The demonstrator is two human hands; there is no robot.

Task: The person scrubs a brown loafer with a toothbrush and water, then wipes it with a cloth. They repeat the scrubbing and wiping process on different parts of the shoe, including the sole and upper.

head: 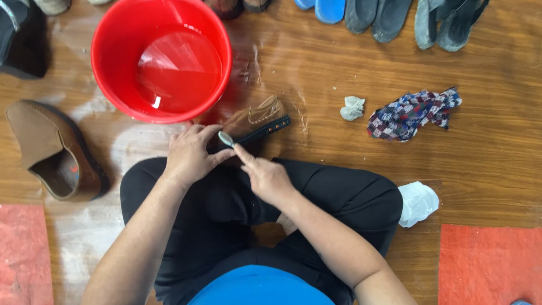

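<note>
red bucket (pixel 161 59) beside brown shoe (pixel 254 120); checked rag (pixel 414 113)

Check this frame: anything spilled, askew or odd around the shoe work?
Yes. The wooden floor shows wet smears and pale streaks beside the red bucket, as if water slopped out. The second brown shoe lies apart at the left. A crumpled white wad and a bunched checked cloth lie loose at right.

The bucket (pixel 161 59) stands on the floor (pixel 316 73) — a shoe (pixel 254 121) touches its lower right edge, a second shoe (pixel 53 149) lies to its lower left. Well right of the bucket sit a crumpled wad (pixel 353 108) and a patterned cloth (pixel 412 113) — sandals (pixel 389 17) line up beyond them.
</note>
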